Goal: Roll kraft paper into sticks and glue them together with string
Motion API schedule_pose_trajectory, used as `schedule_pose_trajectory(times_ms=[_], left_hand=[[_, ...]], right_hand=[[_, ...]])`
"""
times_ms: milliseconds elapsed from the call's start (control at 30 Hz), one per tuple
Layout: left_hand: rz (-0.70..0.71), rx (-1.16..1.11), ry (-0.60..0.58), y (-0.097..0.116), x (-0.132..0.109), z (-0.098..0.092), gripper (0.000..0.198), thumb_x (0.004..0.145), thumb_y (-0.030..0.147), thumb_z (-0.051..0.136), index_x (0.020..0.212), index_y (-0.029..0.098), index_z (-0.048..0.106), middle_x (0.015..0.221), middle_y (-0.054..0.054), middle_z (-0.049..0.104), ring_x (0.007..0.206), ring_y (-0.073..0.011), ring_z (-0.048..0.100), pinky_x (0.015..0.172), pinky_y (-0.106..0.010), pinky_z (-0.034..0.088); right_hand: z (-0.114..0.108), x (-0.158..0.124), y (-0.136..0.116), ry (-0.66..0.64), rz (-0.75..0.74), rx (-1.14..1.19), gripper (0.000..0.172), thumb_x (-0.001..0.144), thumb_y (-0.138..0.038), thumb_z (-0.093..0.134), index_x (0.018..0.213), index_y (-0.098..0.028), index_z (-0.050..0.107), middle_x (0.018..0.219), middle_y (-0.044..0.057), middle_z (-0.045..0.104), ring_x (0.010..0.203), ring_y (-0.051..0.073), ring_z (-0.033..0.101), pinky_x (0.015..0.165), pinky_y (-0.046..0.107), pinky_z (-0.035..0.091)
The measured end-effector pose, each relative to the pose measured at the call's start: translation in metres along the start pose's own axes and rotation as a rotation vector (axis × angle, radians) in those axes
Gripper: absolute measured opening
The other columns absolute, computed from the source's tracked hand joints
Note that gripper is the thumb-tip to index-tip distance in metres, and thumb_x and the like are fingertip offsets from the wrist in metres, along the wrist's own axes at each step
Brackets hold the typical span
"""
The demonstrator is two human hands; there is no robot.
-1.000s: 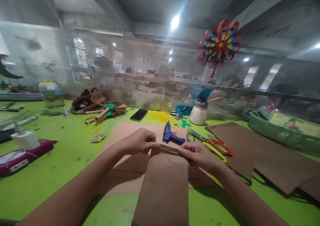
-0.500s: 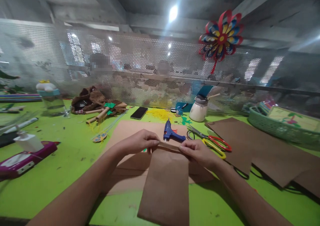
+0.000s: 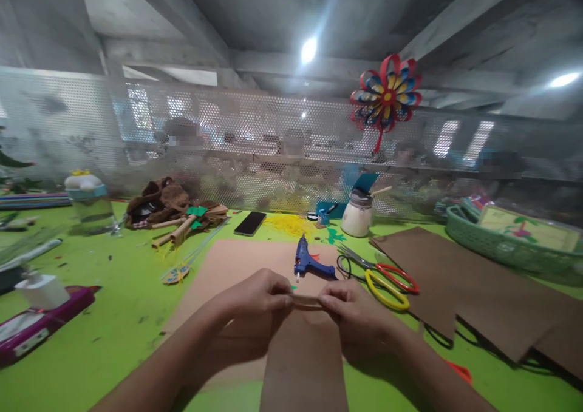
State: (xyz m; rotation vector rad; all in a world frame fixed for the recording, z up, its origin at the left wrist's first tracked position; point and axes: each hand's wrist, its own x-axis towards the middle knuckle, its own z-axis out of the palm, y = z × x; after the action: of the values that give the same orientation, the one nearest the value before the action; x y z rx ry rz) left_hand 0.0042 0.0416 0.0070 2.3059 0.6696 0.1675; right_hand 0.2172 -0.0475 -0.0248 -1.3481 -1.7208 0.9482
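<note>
A strip of brown kraft paper (image 3: 304, 357) hangs toward me, its far end folded or rolled into a narrow edge. My left hand (image 3: 262, 293) pinches the left side of that edge between thumb and fingers. On the right side, my right hand (image 3: 348, 306) pinches the same edge. Beneath lies a larger tan paper sheet (image 3: 237, 257). Just beyond my hands rests a blue glue gun (image 3: 310, 260). Right of it are scissors with yellow handles (image 3: 387, 293) and scissors with red handles (image 3: 401, 275), partly overlapping.
Brown paper sheets (image 3: 428, 266) and a green basket (image 3: 492, 239) lie right. At the back are a phone (image 3: 250, 223), yellow shreds (image 3: 289, 224) and a white jar (image 3: 357, 218). A purple power strip (image 3: 54, 324) and rolled paper sticks (image 3: 182, 229) are left.
Both hands have come nearer to me and closer together along the folded edge, bringing the paper strip with them. The view has tilted up slightly.
</note>
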Motion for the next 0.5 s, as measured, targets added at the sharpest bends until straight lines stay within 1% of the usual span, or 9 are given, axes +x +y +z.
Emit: schedule_pose_trajectory(times_ms=[67, 133, 233, 300, 367, 433, 500], left_hand=[[-0.002, 0.053, 0.034, 0.001, -0.001, 0.004, 0.025, 0.080, 0.035, 0.051, 0.070, 0.014, 0.062, 0.060, 0.003, 0.051, 0.057, -0.0107, 0.041, 0.052, -0.020, 0.029], [-0.003, 0.083, 0.055, 0.003, -0.001, 0.007, 0.026, 0.082, 0.035, 0.049, 0.075, 0.015, 0.063, 0.063, 0.002, 0.054, 0.059, -0.0112, 0.042, 0.053, -0.021, 0.029], [0.016, 0.025, 0.027, 0.006, 0.000, 0.006, 0.028, 0.083, 0.037, 0.051, 0.082, 0.014, 0.066, 0.067, 0.001, 0.056, 0.062, -0.0119, 0.045, 0.056, -0.021, 0.032], [0.044, -0.136, -0.017, 0.007, 0.000, 0.001, 0.029, 0.082, 0.039, 0.054, 0.086, 0.013, 0.066, 0.069, 0.001, 0.057, 0.066, -0.0121, 0.047, 0.060, -0.021, 0.034], [0.056, -0.353, -0.040, 0.007, -0.001, -0.003, 0.031, 0.080, 0.042, 0.059, 0.088, 0.013, 0.067, 0.073, 0.000, 0.059, 0.068, -0.0120, 0.048, 0.063, -0.021, 0.036], [0.042, -0.546, -0.034, 0.007, -0.001, -0.004, 0.030, 0.077, 0.042, 0.064, 0.087, 0.014, 0.067, 0.075, 0.000, 0.060, 0.067, -0.0108, 0.048, 0.062, -0.021, 0.036], [0.023, -0.700, -0.041, 0.007, -0.001, 0.001, 0.029, 0.074, 0.041, 0.068, 0.086, 0.014, 0.067, 0.073, 0.001, 0.059, 0.063, -0.0089, 0.047, 0.059, -0.020, 0.035]], right_hand=[[0.003, -0.001, -0.001, 0.011, 0.004, -0.001, 0.031, 0.085, -0.034, 0.052, 0.059, -0.016, 0.049, 0.057, -0.004, 0.039, 0.055, 0.009, 0.035, 0.048, 0.020, 0.027], [0.005, -0.002, -0.002, -0.006, 0.007, 0.031, 0.031, 0.084, -0.034, 0.054, 0.059, -0.016, 0.050, 0.056, -0.005, 0.039, 0.054, 0.009, 0.035, 0.048, 0.020, 0.027], [0.003, -0.001, -0.003, -0.028, 0.004, 0.108, 0.033, 0.082, -0.038, 0.058, 0.059, -0.015, 0.052, 0.054, -0.005, 0.039, 0.051, 0.008, 0.034, 0.047, 0.020, 0.027], [0.000, -0.001, -0.002, -0.047, 0.016, 0.223, 0.036, 0.082, -0.044, 0.057, 0.062, -0.015, 0.054, 0.052, -0.006, 0.040, 0.046, 0.007, 0.034, 0.044, 0.020, 0.027], [-0.004, -0.001, -0.002, -0.046, 0.023, 0.431, 0.043, 0.085, -0.053, 0.050, 0.070, -0.014, 0.060, 0.053, -0.003, 0.048, 0.045, 0.009, 0.042, 0.045, 0.021, 0.033], [-0.006, -0.001, -0.003, -0.002, 0.005, 0.620, 0.044, 0.087, -0.054, 0.047, 0.087, -0.014, 0.065, 0.064, 0.002, 0.060, 0.054, 0.012, 0.054, 0.053, 0.024, 0.042], [-0.005, -0.003, -0.006, 0.023, -0.021, 0.674, 0.036, 0.084, -0.047, 0.058, 0.104, -0.017, 0.065, 0.082, 0.005, 0.066, 0.072, 0.015, 0.061, 0.067, 0.027, 0.047]])
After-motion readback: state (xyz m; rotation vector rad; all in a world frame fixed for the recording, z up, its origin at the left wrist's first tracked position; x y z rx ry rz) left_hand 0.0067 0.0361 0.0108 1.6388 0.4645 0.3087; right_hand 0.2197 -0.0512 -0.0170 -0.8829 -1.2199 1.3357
